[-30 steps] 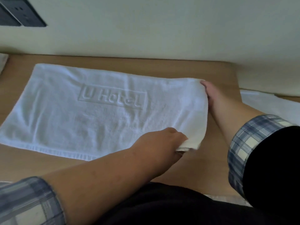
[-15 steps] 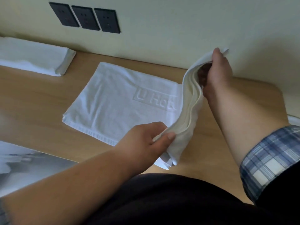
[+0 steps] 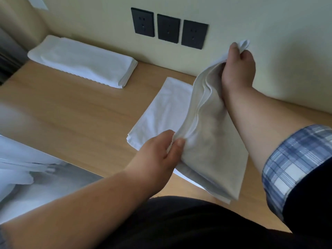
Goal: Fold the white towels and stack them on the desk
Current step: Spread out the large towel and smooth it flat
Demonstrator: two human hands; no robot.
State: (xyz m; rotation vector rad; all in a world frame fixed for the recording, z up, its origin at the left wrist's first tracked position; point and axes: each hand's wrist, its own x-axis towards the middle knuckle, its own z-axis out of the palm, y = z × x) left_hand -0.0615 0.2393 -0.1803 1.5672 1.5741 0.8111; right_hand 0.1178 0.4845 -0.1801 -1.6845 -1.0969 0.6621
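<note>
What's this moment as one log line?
step: mid-fold | left hand: pinches towel near edge | right hand: grips far corner, raised | folded pile: desk, back left

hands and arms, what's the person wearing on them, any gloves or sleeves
Both hands are bare: no gloves, rings or watch show on the left hand or right hand. The forearms are uncovered. The right arm has a blue-and-white plaid sleeve rolled back, with a black garment over it higher up. The left sleeve is not clearly in view.
</note>
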